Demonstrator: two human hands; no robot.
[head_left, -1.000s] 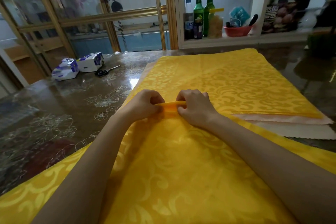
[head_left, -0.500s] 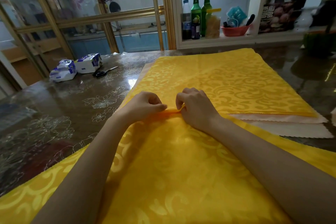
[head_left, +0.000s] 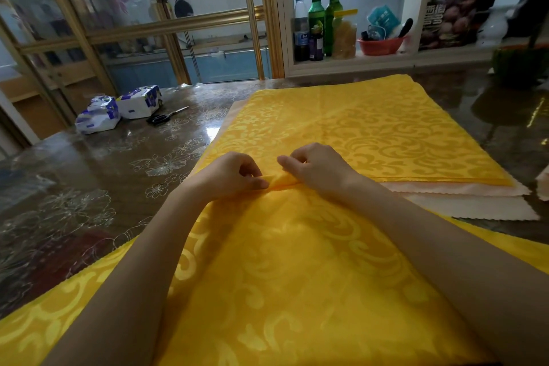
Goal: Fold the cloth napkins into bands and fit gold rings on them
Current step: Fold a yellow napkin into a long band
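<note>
A yellow damask napkin (head_left: 297, 276) lies spread in front of me with one corner pointing away. My left hand (head_left: 231, 175) and my right hand (head_left: 318, 169) sit side by side at that far corner, each pinching the small rolled fold of cloth (head_left: 280, 181) between thumb and fingers. Behind the hands lies a stack of more napkins (head_left: 356, 128), a yellow one on top of pale peach ones (head_left: 463, 205). No gold ring is in view.
The table (head_left: 74, 202) has a glossy flower-patterned cover. At its back left lie two tissue packs (head_left: 118, 108) and black scissors (head_left: 165, 116). A shelf behind holds bottles (head_left: 316, 21) and a red bowl (head_left: 380, 45). A dark green object (head_left: 520, 65) stands at the far right.
The fold at the corner has been rolled a little tighter. Both hands stay at the corner, close together, and their fingers have shifted on the cloth.
</note>
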